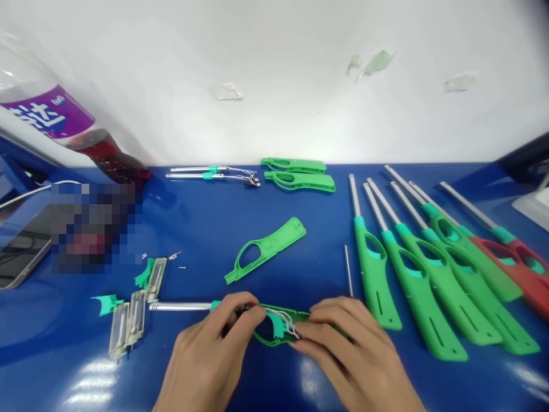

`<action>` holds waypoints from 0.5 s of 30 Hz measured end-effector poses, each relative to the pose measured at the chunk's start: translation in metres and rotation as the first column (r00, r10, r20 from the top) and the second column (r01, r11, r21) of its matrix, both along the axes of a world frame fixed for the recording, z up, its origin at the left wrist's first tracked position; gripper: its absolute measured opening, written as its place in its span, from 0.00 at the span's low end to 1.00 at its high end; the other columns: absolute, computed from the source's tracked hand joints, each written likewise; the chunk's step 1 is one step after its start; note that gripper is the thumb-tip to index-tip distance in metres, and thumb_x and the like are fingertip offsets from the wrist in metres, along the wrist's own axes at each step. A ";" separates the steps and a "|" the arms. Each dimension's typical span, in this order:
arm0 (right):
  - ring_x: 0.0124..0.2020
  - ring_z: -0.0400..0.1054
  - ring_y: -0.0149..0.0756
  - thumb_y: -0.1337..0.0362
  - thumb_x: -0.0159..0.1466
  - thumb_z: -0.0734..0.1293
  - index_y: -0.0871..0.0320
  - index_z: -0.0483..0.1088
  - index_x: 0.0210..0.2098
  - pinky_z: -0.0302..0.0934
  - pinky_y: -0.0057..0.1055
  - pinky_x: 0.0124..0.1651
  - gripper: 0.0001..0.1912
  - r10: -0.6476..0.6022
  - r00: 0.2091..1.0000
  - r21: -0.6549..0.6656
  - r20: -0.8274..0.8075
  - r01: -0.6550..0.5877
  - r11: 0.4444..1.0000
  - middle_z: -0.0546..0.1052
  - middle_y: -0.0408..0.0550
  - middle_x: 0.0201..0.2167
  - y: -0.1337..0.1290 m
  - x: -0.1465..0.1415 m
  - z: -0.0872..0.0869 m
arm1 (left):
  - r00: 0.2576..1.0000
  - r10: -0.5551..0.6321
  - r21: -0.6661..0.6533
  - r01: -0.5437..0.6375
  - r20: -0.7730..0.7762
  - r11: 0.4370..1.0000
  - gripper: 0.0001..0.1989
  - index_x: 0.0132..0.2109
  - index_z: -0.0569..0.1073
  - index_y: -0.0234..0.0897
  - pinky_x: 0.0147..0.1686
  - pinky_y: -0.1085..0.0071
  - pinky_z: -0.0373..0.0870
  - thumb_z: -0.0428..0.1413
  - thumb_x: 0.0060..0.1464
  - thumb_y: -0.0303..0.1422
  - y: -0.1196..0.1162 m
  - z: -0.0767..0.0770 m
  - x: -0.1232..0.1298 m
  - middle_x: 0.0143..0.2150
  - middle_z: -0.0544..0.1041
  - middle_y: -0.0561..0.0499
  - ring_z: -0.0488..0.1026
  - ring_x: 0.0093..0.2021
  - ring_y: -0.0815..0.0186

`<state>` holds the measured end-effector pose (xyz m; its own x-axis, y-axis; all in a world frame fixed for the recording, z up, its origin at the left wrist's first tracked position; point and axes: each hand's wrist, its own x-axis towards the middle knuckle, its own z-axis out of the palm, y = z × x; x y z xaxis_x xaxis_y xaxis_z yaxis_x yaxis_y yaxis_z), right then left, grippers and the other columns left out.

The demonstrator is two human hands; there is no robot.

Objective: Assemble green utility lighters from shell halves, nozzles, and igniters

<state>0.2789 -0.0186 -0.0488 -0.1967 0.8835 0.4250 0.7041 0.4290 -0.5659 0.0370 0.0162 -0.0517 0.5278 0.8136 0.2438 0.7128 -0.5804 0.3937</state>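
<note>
A green lighter shell half [270,342] lies low in the middle, with a silver tube [184,306] pointing left from it. White wires [281,313] and a teal trigger [278,326] show inside the shell. My left hand [214,343] pinches the shell's neck beside the teal collar, thumb and forefinger together. My right hand [347,343] has its fingers closed round the handle part, fingertips at the wire ends; what lies beneath them is mostly hidden. Another green shell half [268,246], open side up, rests just beyond.
Several finished-looking green lighters [381,286] and red ones [506,257] lie at right, near a thin screwdriver [348,269]. Clear fuel tanks [136,317] and teal triggers [107,303] sit at left. Tube assemblies [195,176] and shells [300,181] lie at the back; a bottle [55,114] leans left.
</note>
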 end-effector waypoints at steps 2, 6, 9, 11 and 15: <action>0.39 0.76 0.34 0.63 0.75 0.68 0.54 0.78 0.42 0.70 0.32 0.44 0.06 0.009 1.000 -0.006 0.001 -0.009 1.000 0.80 0.42 0.35 0.000 0.000 0.000 | 1.000 -0.008 -0.004 0.008 -0.005 1.000 0.16 0.55 0.77 0.45 0.35 0.76 0.79 0.47 0.75 0.24 -0.001 0.003 0.001 0.54 0.81 0.50 0.84 0.38 0.70; 0.38 0.76 0.34 0.63 0.75 0.68 0.55 0.78 0.40 0.71 0.32 0.43 0.08 0.009 1.000 -0.014 -0.008 -0.009 1.000 0.80 0.42 0.34 -0.001 0.001 0.001 | 1.000 0.014 0.019 -0.014 -0.004 1.000 0.11 0.54 0.78 0.42 0.35 0.72 0.80 0.52 0.76 0.37 -0.004 0.007 0.007 0.54 0.81 0.48 0.85 0.39 0.66; 0.39 0.76 0.35 0.62 0.74 0.69 0.55 0.77 0.38 0.71 0.32 0.44 0.08 -0.001 1.000 -0.004 -0.023 0.001 1.000 0.80 0.42 0.33 -0.002 0.001 -0.001 | 1.000 0.018 0.037 -0.018 -0.009 0.999 0.13 0.54 0.78 0.42 0.33 0.71 0.81 0.54 0.75 0.42 -0.005 0.007 0.009 0.54 0.82 0.47 0.85 0.38 0.65; 0.39 0.76 0.35 0.62 0.73 0.70 0.55 0.76 0.36 0.71 0.33 0.44 0.08 -0.005 1.000 -0.003 -0.029 0.005 1.000 0.79 0.42 0.32 -0.002 0.002 -0.002 | 1.000 0.023 0.042 -0.022 -0.014 0.999 0.13 0.54 0.78 0.42 0.32 0.70 0.81 0.53 0.75 0.43 -0.006 0.006 0.008 0.54 0.82 0.47 0.85 0.38 0.65; 0.39 0.75 0.34 0.64 0.73 0.70 0.55 0.77 0.39 0.70 0.31 0.44 0.05 -0.011 1.000 0.005 -0.025 0.011 1.000 0.80 0.41 0.34 -0.002 0.002 -0.002 | 1.000 0.022 0.051 -0.021 -0.020 0.998 0.13 0.55 0.78 0.41 0.32 0.72 0.80 0.53 0.76 0.42 -0.008 0.004 0.006 0.54 0.82 0.47 0.85 0.37 0.67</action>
<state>0.2806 -0.0204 -0.0511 -0.1766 0.8832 0.4345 0.6943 0.4247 -0.5810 0.0432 0.0080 -0.0479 0.5160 0.8114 0.2745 0.7329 -0.5841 0.3490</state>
